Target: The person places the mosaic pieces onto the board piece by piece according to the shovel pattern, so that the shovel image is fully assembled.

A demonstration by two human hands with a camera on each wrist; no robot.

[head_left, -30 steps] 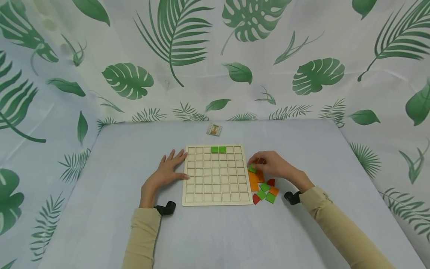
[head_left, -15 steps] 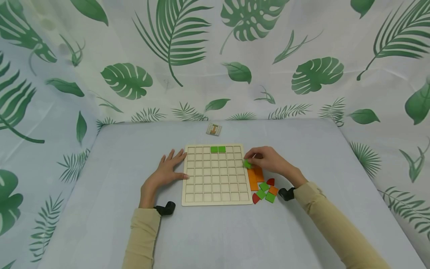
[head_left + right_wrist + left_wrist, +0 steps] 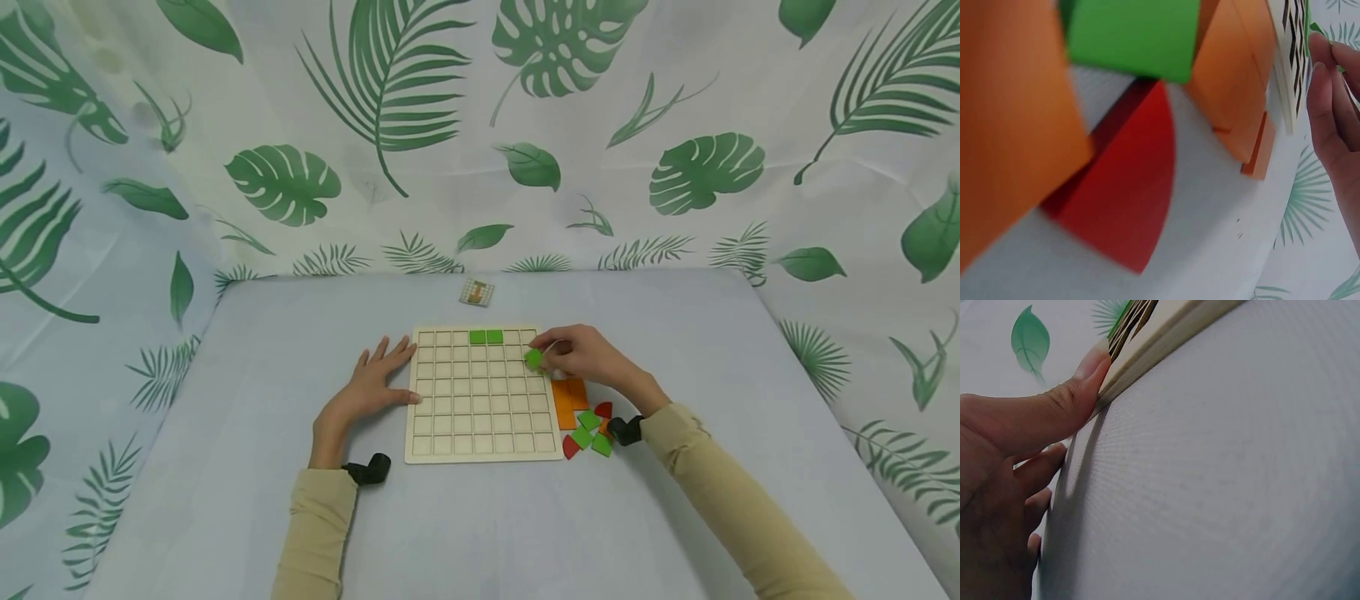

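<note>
So what's being done right now, can it be told?

Pretty much a tile-placing step, by the look of it. A green piece (image 3: 533, 359) is pinched in the fingers of the right hand (image 3: 592, 356) and held over the right side of the grid board (image 3: 409, 433), towards its far corner. Whether the board is touched by the piece can't be made out. Two green tiles (image 3: 477, 337) are already seated side by side in the far row.

And the left hand (image 3: 366, 387)?

Fingers spread, thumb rested on the board's left edge — probably so it's kept steady on the desk (image 3: 480, 533).

What's called for next, then?

Likely the piece needs to be squared to a cell and pressed flat before it's let go. Which cell can't be told; maybe the small patterned card (image 3: 477, 292) behind the board should be checked. More is probably left to be placed too — orange pieces (image 3: 564, 408), red pieces (image 3: 603, 409) and loose green pieces (image 3: 582, 437) are scattered just off the right edge.
</note>
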